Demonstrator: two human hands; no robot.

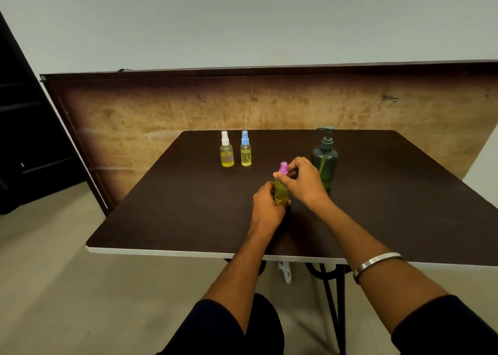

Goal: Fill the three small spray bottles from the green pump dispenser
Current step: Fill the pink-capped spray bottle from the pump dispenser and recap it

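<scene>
Dark brown table (188, 220) with a white front edge, wood-grain board (161, 106) standing behind it against a pale wall. Green pump dispenser (325, 160) upright toward the right rear of the tabletop, pump head fitted, low level of green-yellow liquid inside. Right hand (301, 182) sits just in front of the dispenser, fingers pinching the pink spray cap (283, 168) at the neck of the pink-capped spray bottle (281, 191); silver bangle (377, 263) on that forearm. Left hand (266, 206) wraps the lower body of the same bottle, holding it upright near table centre; whether its base touches the surface is hidden. It holds yellow liquid. Further back left, well apart from the hands: white-capped spray bottle (226, 151) and blue-capped spray bottle (245, 150), side by side, upright, capped, each with yellow liquid.
</scene>
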